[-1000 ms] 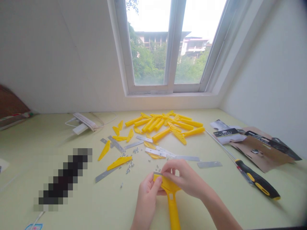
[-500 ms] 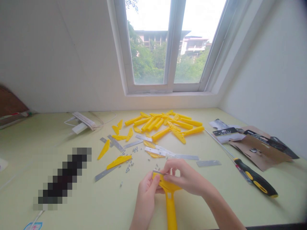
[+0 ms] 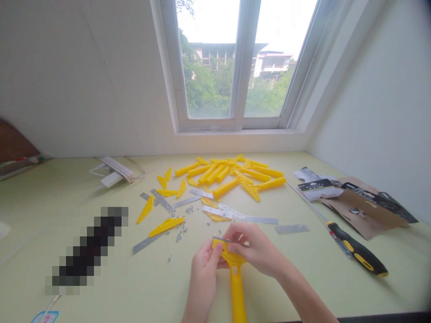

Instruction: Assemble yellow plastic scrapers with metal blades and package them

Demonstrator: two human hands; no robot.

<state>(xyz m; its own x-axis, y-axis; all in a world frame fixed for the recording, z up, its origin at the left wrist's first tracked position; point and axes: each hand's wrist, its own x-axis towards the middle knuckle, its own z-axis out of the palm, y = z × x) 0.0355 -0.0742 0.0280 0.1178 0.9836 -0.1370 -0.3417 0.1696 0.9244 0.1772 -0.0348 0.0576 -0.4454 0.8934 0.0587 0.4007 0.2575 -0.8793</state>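
A yellow scraper [image 3: 237, 287] is held between both hands, its handle pointing down toward the desk's near edge. My left hand [image 3: 206, 264] grips the left end of its head, thumb on the front. On the right side of the head, my right hand [image 3: 254, 249] pinches near the top edge, its fingertips partly hidden. A thin strip of grey metal blade [image 3: 220, 239] shows along the head's top. Small screws and nuts [image 3: 182, 231] lie just beyond, beside a loose yellow head plate [image 3: 166, 227] and a metal blade [image 3: 148, 243].
Several yellow scraper handles [image 3: 212, 174] are heaped below the window. More blades [image 3: 261, 220] lie in the middle. A black and yellow screwdriver [image 3: 358, 251] and brown packaging [image 3: 367, 213] are on the right. At left are a power strip [image 3: 117, 168] and a pixelated dark object [image 3: 89, 249].
Both hands have shifted slightly left together with the scraper. My right hand's fingers have moved a little along the head's top edge. Loose parts on the desk stay put.
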